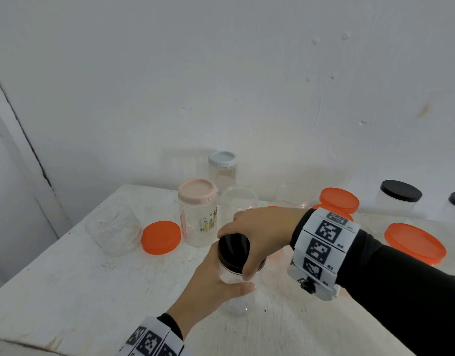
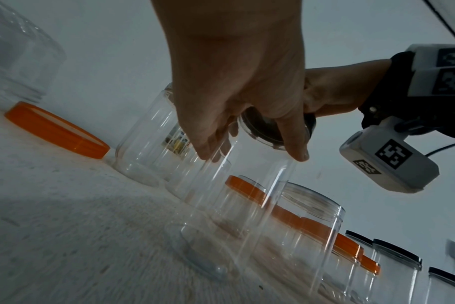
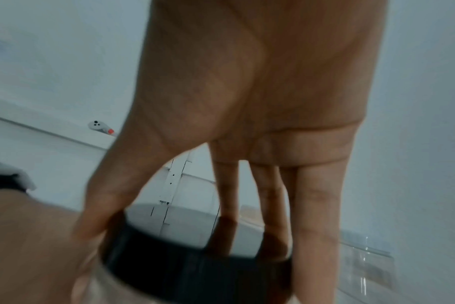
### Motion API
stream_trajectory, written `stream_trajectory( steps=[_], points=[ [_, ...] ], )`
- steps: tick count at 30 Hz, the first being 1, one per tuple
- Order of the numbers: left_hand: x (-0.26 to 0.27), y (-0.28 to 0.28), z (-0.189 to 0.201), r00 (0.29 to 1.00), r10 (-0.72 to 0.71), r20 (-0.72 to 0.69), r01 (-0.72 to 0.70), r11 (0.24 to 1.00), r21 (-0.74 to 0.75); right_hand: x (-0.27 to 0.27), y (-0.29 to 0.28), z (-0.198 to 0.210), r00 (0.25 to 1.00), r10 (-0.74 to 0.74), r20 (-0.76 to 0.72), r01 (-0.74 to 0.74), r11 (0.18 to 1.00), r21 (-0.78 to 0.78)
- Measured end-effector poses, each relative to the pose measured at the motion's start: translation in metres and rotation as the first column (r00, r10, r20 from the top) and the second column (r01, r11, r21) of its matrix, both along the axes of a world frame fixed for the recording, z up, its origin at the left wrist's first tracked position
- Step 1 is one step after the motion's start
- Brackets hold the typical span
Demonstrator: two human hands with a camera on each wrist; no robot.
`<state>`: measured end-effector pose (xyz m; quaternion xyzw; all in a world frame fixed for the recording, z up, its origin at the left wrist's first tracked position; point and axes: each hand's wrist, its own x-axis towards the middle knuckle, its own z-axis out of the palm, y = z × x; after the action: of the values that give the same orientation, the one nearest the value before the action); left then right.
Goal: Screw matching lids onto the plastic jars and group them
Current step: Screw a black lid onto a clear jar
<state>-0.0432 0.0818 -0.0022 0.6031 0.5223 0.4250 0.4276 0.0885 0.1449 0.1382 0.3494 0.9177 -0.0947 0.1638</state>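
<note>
A tall clear plastic jar [image 1: 238, 301] stands upright on the white table [image 1: 67, 291] near the front. My left hand [image 1: 231, 271] wraps around its upper body, thumb in front and fingers behind. On the jar's mouth sits a black lid [image 1: 231, 249], which my right hand [image 1: 235, 254] grips from above around the rim. In the left wrist view my left hand [image 2: 252, 156] holds the jar [image 2: 234, 216] just under the black lid [image 2: 265, 131]. In the right wrist view my right hand's [image 3: 185, 232] thumb and fingers straddle the black lid [image 3: 195, 273].
Behind stand a pink-lidded jar [image 1: 197, 214], a pale-blue-lidded jar [image 1: 222, 168] and two open clear jars [image 1: 239, 201] [image 1: 293, 195]. A wide lidless jar [image 1: 113, 228] is at left. Loose orange lids [image 1: 161, 237] [image 1: 415, 242] [image 1: 339, 200] lie about. Black-lidded jars [image 1: 398, 199] stand far right.
</note>
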Motion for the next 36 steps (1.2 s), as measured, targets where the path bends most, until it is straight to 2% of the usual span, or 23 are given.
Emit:
stream_trajectory(
  steps=[5,8,12,17,21,25,27,29,32,36],
  points=[
    [-0.001,0.0,-0.001,1.0,-0.008,0.012,0.008,1.0,-0.007,0.001,-0.005,-0.013,0.99,-0.118,-0.078,0.124,0.988,0.089],
    [0.0,0.0,-0.001,1.0,-0.006,0.005,0.006,1.0,-0.008,0.002,-0.006,-0.01,0.984,-0.166,-0.059,0.168,0.986,0.018],
    [0.001,-0.001,0.0,1.0,0.005,0.009,-0.005,1.0,0.001,0.003,-0.007,0.002,0.998,-0.055,0.02,0.056,0.994,-0.096],
    [0.002,-0.001,0.001,1.0,-0.004,0.003,0.004,1.0,0.002,0.002,-0.007,0.004,0.999,0.027,-0.043,-0.031,0.994,-0.1],
    [0.001,-0.001,-0.001,1.0,0.01,-0.006,-0.01,1.0,0.008,-0.001,-0.007,0.0,0.999,0.024,-0.037,-0.025,0.999,-0.033],
    [0.001,-0.001,0.001,1.0,-0.006,0.002,0.006,1.0,0.002,-0.001,-0.01,-0.011,0.997,-0.049,-0.054,0.054,0.994,0.095],
    [0.001,-0.001,0.002,1.0,-0.016,0.006,0.016,1.0,0.006,0.0,-0.011,-0.012,0.993,-0.095,-0.071,0.099,0.993,0.07],
    [0.001,-0.001,0.002,1.0,-0.005,0.023,0.005,1.0,0.002,0.002,-0.011,-0.007,0.992,-0.113,-0.058,0.112,0.994,-0.018],
    [0.002,-0.001,0.001,1.0,-0.023,0.022,0.022,1.0,0.022,0.004,-0.01,0.0,1.0,-0.023,-0.02,0.02,0.994,-0.111],
    [0.003,-0.001,0.001,1.0,-0.015,0.026,0.014,1.0,0.025,0.005,-0.008,-0.001,0.997,0.0,-0.079,-0.005,0.998,-0.063]
  ],
)
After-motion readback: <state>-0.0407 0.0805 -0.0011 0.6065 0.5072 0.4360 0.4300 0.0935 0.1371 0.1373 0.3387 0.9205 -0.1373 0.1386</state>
